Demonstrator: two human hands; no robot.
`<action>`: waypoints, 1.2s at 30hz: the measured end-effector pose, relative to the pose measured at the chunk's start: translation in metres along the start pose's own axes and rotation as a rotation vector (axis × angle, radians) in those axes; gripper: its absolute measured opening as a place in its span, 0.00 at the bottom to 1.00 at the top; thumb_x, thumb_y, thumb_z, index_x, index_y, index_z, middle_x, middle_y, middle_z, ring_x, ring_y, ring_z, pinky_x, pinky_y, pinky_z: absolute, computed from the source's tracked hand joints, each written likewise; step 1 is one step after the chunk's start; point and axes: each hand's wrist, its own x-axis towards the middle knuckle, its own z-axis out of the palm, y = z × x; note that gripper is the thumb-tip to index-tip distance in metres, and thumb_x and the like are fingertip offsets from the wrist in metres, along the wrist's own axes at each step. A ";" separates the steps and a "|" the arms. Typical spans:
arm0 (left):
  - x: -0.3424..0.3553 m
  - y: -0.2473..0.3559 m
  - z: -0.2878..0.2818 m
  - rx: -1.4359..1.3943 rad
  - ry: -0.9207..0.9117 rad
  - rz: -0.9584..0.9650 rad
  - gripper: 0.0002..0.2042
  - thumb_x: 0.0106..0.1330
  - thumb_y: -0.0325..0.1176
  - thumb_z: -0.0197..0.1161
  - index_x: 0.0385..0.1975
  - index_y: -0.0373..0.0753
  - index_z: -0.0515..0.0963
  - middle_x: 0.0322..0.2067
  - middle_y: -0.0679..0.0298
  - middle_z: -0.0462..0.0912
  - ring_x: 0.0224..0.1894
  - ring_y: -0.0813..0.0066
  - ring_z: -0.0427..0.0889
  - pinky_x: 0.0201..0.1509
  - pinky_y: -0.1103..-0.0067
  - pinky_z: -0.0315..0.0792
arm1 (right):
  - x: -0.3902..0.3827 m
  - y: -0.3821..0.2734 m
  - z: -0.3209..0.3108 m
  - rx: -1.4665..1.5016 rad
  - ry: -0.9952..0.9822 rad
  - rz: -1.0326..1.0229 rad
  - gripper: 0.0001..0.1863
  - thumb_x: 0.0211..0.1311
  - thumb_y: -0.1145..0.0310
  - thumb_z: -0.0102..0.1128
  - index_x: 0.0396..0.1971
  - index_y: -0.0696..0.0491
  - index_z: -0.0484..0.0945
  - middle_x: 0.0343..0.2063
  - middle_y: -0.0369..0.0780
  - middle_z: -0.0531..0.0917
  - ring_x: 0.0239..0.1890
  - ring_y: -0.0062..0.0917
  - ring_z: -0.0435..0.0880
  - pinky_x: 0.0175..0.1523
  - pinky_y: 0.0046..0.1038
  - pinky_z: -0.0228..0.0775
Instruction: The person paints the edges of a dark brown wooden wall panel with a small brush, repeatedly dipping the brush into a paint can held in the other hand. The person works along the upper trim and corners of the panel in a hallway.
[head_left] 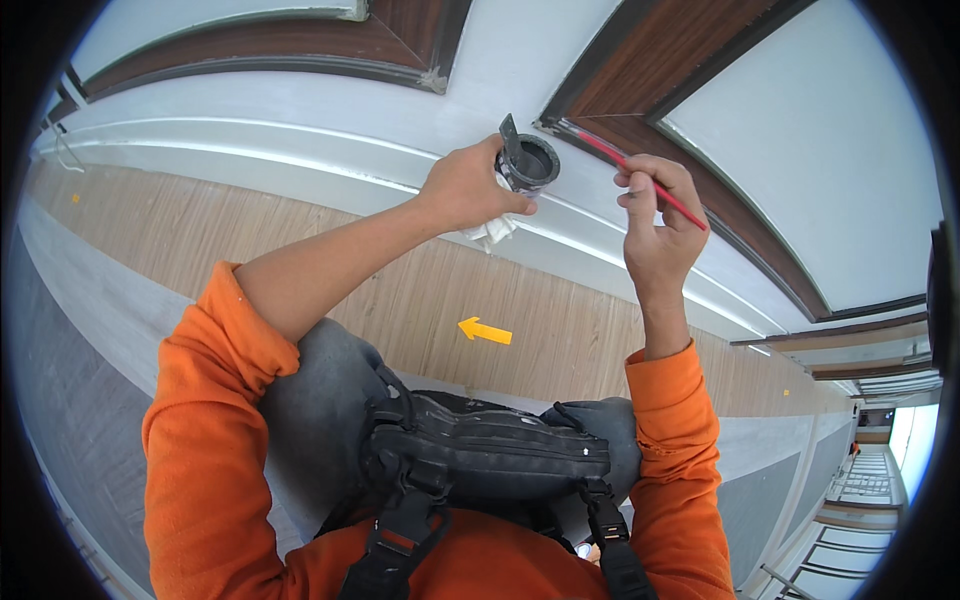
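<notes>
My left hand (470, 187) is wrapped round a small cup of dark grey paint (537, 163); a flat dark grey stick or scraper (510, 138) stands up out of its rim. Under the cup, a crumpled white cloth or tissue (491, 230) hangs from the same hand. My right hand (662, 210) pinches a thin red paintbrush (682, 206). The brush's tip reaches the lower corner of a dark frame (548, 122) round a brown wood-look panel (640, 85). Whether the bristles touch the frame cannot be made out.
A second framed brown panel (300, 48) is on the white wall at upper left. Along the wall's foot runs a white skirting ledge (300, 150). A yellow arrow (486, 331) marks the wood-look floor (410, 300). A black bag (490, 440) lies across my lap.
</notes>
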 end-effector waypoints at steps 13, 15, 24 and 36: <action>0.003 -0.010 0.007 0.000 -0.013 -0.001 0.41 0.46 0.49 0.82 0.58 0.29 0.75 0.48 0.47 0.86 0.52 0.52 0.86 0.58 0.67 0.77 | 0.001 -0.002 0.008 -0.091 -0.021 -0.085 0.08 0.62 0.83 0.63 0.40 0.57 0.84 0.38 0.40 0.87 0.37 0.22 0.85 0.45 0.21 0.76; 0.003 -0.009 0.007 0.002 -0.008 -0.009 0.41 0.46 0.49 0.82 0.58 0.30 0.75 0.48 0.47 0.86 0.52 0.52 0.86 0.58 0.67 0.77 | 0.001 -0.002 0.005 -0.087 -0.013 -0.144 0.09 0.61 0.83 0.63 0.40 0.56 0.84 0.38 0.40 0.87 0.37 0.22 0.85 0.44 0.21 0.76; -0.001 -0.001 0.001 -0.015 -0.011 -0.022 0.38 0.47 0.46 0.83 0.56 0.29 0.77 0.49 0.46 0.86 0.54 0.53 0.85 0.61 0.69 0.75 | 0.000 -0.006 0.008 -0.087 -0.048 -0.180 0.11 0.59 0.85 0.64 0.39 0.56 0.84 0.37 0.40 0.87 0.34 0.24 0.85 0.42 0.21 0.77; 0.000 -0.002 0.001 0.009 -0.031 -0.033 0.38 0.48 0.46 0.82 0.57 0.29 0.77 0.49 0.47 0.86 0.54 0.54 0.86 0.61 0.69 0.76 | 0.001 -0.007 0.007 -0.188 -0.085 -0.214 0.10 0.58 0.84 0.65 0.38 0.55 0.83 0.37 0.40 0.87 0.35 0.24 0.87 0.41 0.22 0.79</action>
